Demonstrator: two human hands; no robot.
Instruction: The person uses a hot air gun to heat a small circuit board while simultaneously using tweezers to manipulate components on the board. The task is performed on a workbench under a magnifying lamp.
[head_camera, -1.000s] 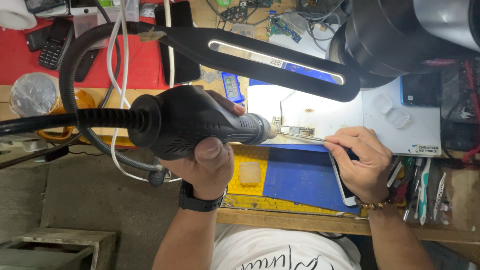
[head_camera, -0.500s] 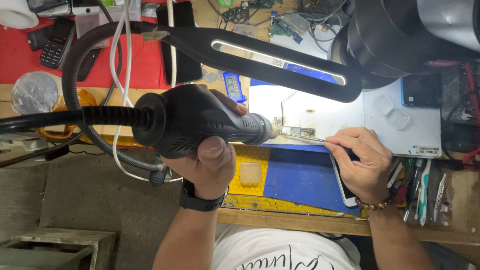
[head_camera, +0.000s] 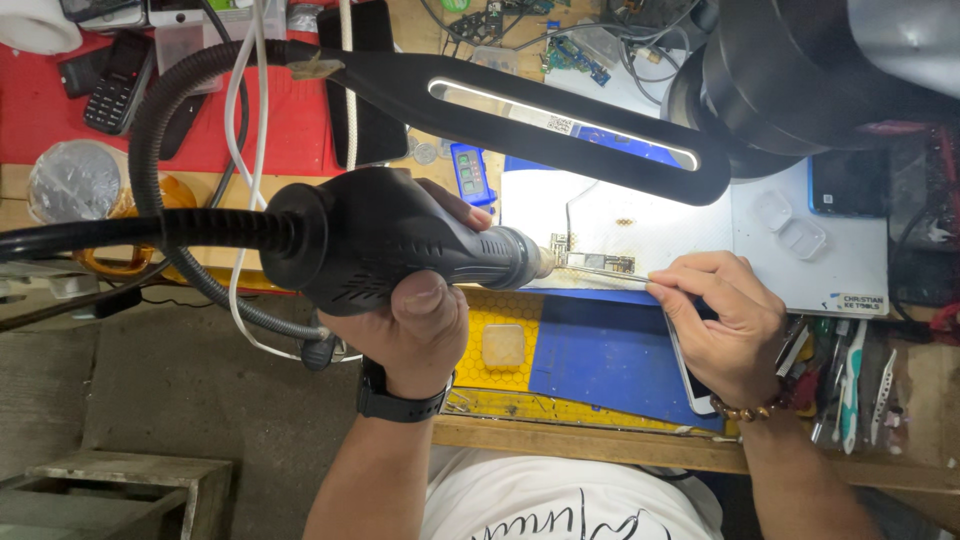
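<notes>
Nearest, the left hand (head_camera: 420, 325), watch on its wrist, is wrapped tight around a bulky black hot-air gun (head_camera: 400, 245), held level with its nozzle aimed right at a small circuit board (head_camera: 595, 262) on the lit white mat (head_camera: 650, 220) on the counter (head_camera: 560, 440). Just beside it, the right hand (head_camera: 725, 320) pinches thin tweezers (head_camera: 610, 270), tips touching the board; this looks like heating a part, and the next move likely calls for a steady nozzle and gentle tweezer pressure. Farther off, a black lamp arm (head_camera: 560, 120) spans the mat.
</notes>
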